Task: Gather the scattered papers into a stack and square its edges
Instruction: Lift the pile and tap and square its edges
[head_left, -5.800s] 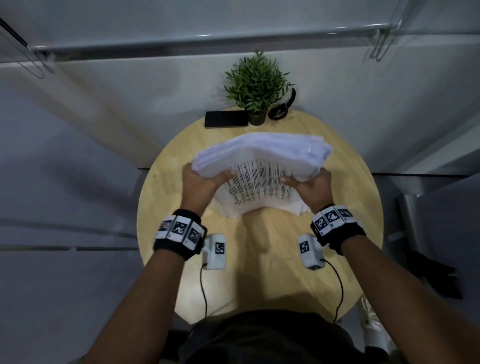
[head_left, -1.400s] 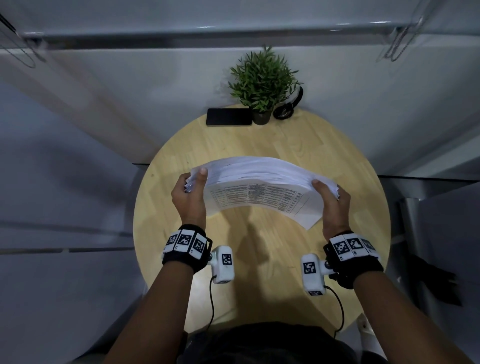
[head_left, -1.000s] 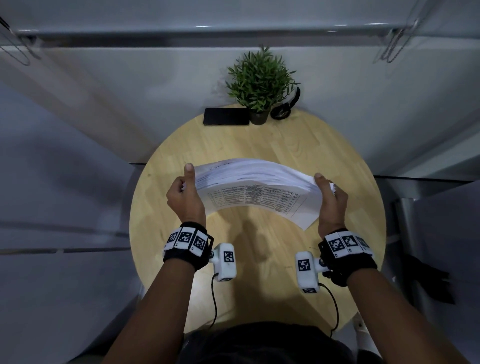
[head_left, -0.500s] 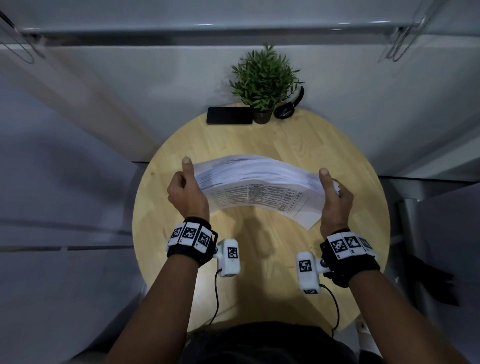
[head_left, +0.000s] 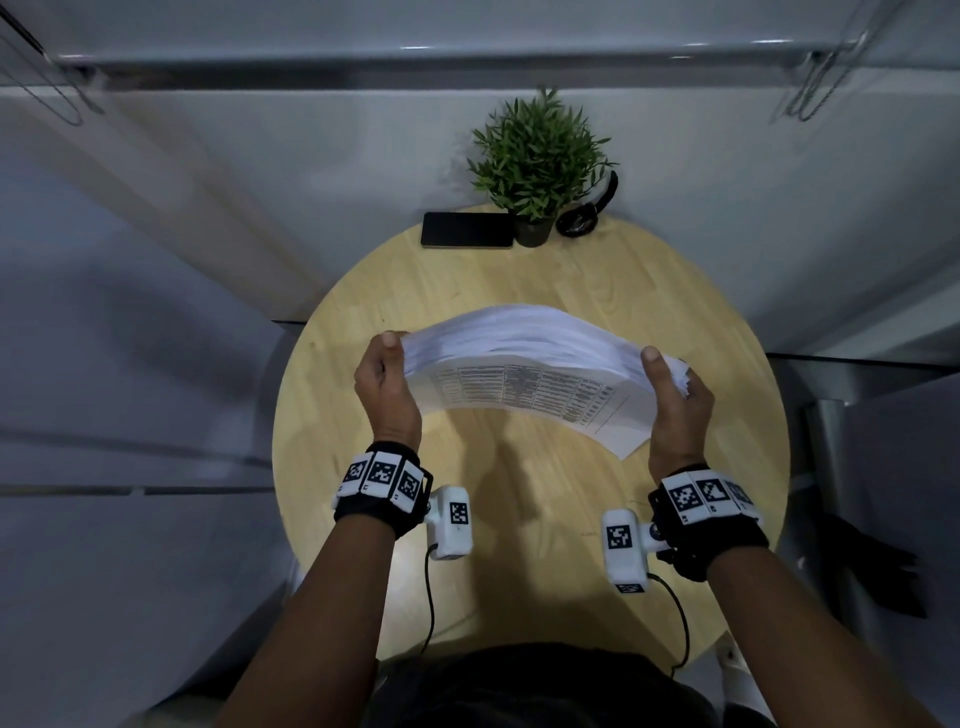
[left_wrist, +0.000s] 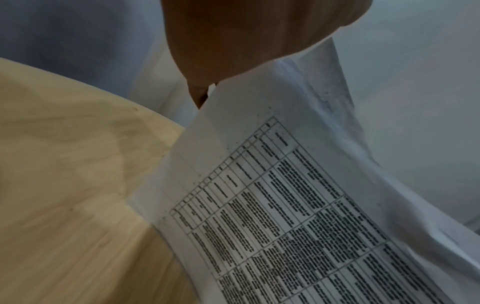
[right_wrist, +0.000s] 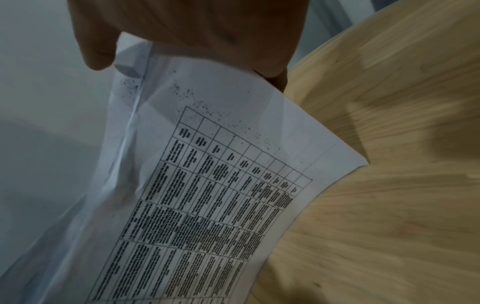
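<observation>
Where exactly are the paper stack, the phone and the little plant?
paper stack (head_left: 524, 338), head view, top white sheets
phone (head_left: 466, 229), head view, middle of its dark face
plant (head_left: 537, 150), head view, green leaves

A round table (head_left: 675, 312) with a pale wood-grain top stands against a light wall. At its far edge sit three things in a row: a black phone (head_left: 466, 229) lying flat on the left, a small potted plant (head_left: 537, 156) in a dark pot just beside it, and a black watch (head_left: 584, 215) on the right.
</observation>
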